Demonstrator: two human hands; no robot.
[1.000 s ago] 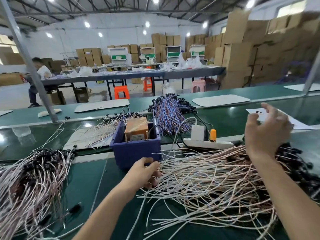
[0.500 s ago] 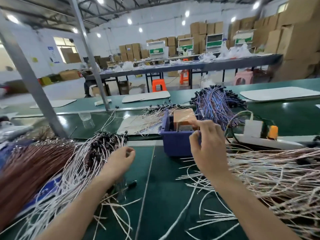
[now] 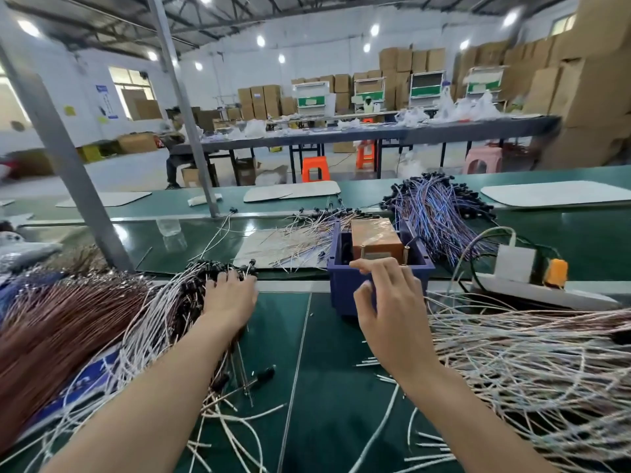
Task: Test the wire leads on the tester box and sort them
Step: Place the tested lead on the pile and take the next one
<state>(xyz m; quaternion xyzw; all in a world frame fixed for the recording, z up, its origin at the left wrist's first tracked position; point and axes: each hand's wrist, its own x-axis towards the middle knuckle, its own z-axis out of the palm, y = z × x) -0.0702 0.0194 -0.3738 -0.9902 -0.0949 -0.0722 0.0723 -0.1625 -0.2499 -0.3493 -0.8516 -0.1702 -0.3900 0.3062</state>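
Desk: green-matted work desk (image 3: 327,377) carrying all the items below.
Tester box: orange-brown rectangular box wrapped in clear film (image 3: 377,238), seated in a dark blue plastic bin (image 3: 341,285) at the middle of the desk.
Left lead pile: white and copper-coloured wire leads with black ends (image 3: 143,322), heaped toward the left edge.
Right lead pile: white and pink wire leads (image 3: 532,356), spread toward the right edge.
Rear bundle: blue and purple wire leads with black ends (image 3: 440,220), behind the bin toward the far edge.
Power strip: white plastic strip (image 3: 546,295), to the right of the bin.
Left hand (image 3: 230,298): fingers stretched forward and resting on the black ends of the left lead pile, tips partly hidden.
Right hand (image 3: 392,312): raised in front of the bin, fingers loosely spread, nothing visibly held.
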